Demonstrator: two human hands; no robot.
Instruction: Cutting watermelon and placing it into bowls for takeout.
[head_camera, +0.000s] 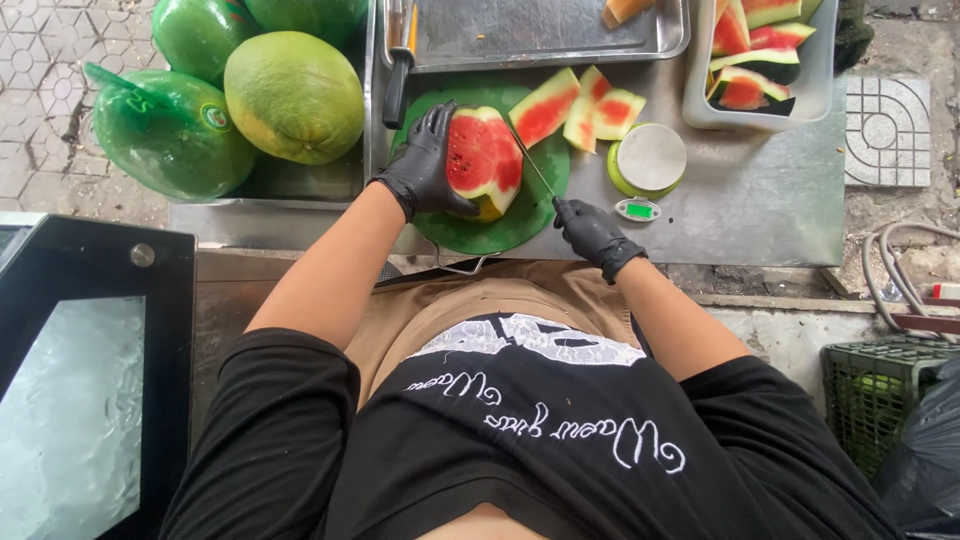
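Note:
My left hand (423, 165), in a black glove, grips a big chunk of red watermelon (486, 160) standing on a round green cutting board (490, 228). In my right hand (590, 232), also black-gloved, is a thin knife (530, 162) whose blade lies against the chunk's right side. Three cut watermelon wedges (585, 108) lie at the board's far edge.
A small green kitchen scale (648, 162) stands right of the board on the steel counter (760, 200). A white tub (815, 95) of rind pieces sits far right, a steel tray (545, 40) behind. Whole green melons (290, 95) pile at the left. A second knife (398, 75) lies by the tray.

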